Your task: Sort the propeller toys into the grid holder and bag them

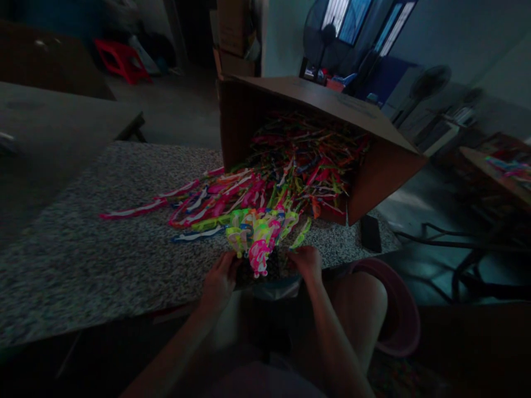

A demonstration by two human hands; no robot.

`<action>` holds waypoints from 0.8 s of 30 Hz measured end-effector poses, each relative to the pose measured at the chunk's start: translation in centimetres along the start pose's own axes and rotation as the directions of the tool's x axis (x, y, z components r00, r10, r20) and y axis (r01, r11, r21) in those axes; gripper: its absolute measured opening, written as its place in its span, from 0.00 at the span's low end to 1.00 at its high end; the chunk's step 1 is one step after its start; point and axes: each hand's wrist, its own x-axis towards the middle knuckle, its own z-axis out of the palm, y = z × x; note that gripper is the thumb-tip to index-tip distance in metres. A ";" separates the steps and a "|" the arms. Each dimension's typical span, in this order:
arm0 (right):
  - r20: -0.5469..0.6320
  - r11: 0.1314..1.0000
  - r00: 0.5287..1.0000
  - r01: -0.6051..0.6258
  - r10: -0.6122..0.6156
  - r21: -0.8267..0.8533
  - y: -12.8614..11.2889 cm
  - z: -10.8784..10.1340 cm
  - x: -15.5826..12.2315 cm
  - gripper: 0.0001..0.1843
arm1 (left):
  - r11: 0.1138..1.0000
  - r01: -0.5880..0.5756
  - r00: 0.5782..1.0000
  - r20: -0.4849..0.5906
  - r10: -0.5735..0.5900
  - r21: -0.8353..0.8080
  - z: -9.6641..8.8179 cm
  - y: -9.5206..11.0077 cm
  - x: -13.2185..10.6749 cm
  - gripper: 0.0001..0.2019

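A cardboard box (381,166) lies on its side on a speckled stone table (83,260), spilling a heap of bright plastic strips (290,166) in pink, green, orange and yellow. At the table's near edge my left hand (219,279) and my right hand (307,262) both curl around a bunch of neon pieces (257,237), pink, yellow and green. The left hand grips its left side, the right hand its right side. What lies below the bunch is dark and hard to make out.
A dark phone-like slab (370,233) lies on the table by the box. A pink basin (398,309) sits on the floor at my right knee. A red stool (120,58) and fans (429,83) stand farther back.
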 end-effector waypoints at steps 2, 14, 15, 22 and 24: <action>0.008 1.000 1.000 0.007 -0.007 0.031 0.4 -0.5 -0.6 0.10 | 1.000 -0.007 1.000 -0.006 0.007 -0.014 0.1 0.0 -0.1 0.11; 0.126 0.994 0.992 0.033 -0.021 -0.101 -0.6 -1.4 -0.1 0.18 | 0.998 -0.024 1.000 0.021 0.023 0.049 -0.1 0.1 0.0 0.10; 0.133 1.000 0.991 0.026 -0.026 0.005 -0.3 -1.6 -0.6 0.15 | 0.998 -0.015 0.999 0.037 0.013 0.053 -0.1 0.1 0.0 0.10; 0.075 0.892 0.969 0.185 -0.236 0.413 -0.6 1.1 -3.0 0.13 | 0.998 -0.009 0.999 0.053 0.006 0.069 -0.2 0.2 0.2 0.11; 0.019 0.933 0.958 0.276 -0.288 0.233 -1.2 1.6 -2.9 0.10 | 0.997 -0.012 0.999 0.041 0.009 0.076 -0.3 0.3 0.3 0.11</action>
